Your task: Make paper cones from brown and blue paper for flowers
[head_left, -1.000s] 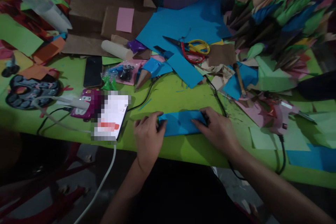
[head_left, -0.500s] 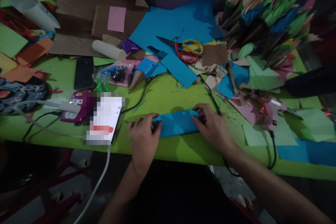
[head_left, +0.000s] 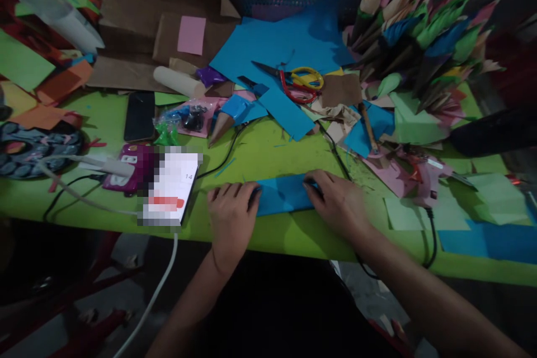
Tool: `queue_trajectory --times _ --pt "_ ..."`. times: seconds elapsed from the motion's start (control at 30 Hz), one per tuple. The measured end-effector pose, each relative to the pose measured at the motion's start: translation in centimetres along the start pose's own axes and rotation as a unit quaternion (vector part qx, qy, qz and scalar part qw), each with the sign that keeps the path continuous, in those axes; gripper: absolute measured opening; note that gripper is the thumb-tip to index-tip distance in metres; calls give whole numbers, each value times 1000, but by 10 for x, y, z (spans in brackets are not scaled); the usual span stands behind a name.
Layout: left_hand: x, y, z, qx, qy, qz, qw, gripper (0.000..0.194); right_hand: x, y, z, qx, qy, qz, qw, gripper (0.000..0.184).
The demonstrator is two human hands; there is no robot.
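A folded strip of blue paper (head_left: 282, 194) lies flat on the green table (head_left: 268, 156) near its front edge. My left hand (head_left: 231, 218) rests palm down at the strip's left end, its fingers stretched out and pressing on the paper's edge. My right hand (head_left: 335, 204) lies on the right end, with fingers flat on the paper. Both hands hold the strip down against the table.
A lit phone (head_left: 171, 185) on a white cable lies left of my hands, a dark phone (head_left: 140, 116) behind it. Scissors (head_left: 298, 79) rest on blue sheets (head_left: 289, 45). Folded paper cones (head_left: 419, 28) pile at the right. A glue gun (head_left: 423, 176) and black cable lie right.
The view has shifted slightly. My left fingers have flattened further onto the strip's left end; my right hand stays pressed on its right end.
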State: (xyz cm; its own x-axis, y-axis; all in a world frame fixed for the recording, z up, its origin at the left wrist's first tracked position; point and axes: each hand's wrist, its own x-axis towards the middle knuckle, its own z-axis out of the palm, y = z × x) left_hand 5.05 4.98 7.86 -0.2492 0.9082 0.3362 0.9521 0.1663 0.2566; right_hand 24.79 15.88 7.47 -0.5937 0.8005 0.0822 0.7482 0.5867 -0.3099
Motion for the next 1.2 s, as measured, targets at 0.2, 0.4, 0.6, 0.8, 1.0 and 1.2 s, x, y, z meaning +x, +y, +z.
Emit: queue_trajectory --times 0.2,0.4,0.6,0.8,1.0,1.2 --pt "6 -1 -6 12 -12 148 989 24 2 -4 -2 -56 -1 -10 998 21" --pt "-9 2 -13 -8 -104 200 974 36 2 -7 0 -66 -13 -5 998 19" --pt "-35 10 -8 25 -124 185 975 65 4 -4 4 -71 -1 -20 997 19" --pt "-39 6 1 49 -87 195 976 68 -3 -3 -10 -56 31 -61 996 23" --pt "-38 8 -1 71 -117 192 972 55 -47 -28 -14 -1 -22 -233 972 43" --pt "-41 4 -2 67 -114 187 973 64 -72 -10 -2 -43 -39 -191 980 54"
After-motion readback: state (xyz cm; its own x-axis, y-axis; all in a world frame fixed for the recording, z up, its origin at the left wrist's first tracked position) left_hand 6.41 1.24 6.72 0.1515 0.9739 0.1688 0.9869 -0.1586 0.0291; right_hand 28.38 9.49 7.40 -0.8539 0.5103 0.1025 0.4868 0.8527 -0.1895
